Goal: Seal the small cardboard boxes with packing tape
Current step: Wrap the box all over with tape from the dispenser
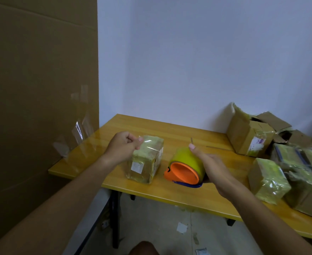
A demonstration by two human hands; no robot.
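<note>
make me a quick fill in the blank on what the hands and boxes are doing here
1. The left hand pinches the top of the small ____-wrapped box.
2. The right hand holds the tape roll, whose core is ____.
3. The table top is made of ____.
4. The pile of boxes lies to the person's ____.

Missing words: tape; orange; wood; right

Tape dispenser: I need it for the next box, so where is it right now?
In the head view, the tape dispenser sits mid-table in the right hand, just right of the small taped box that the left hand touches.
</note>
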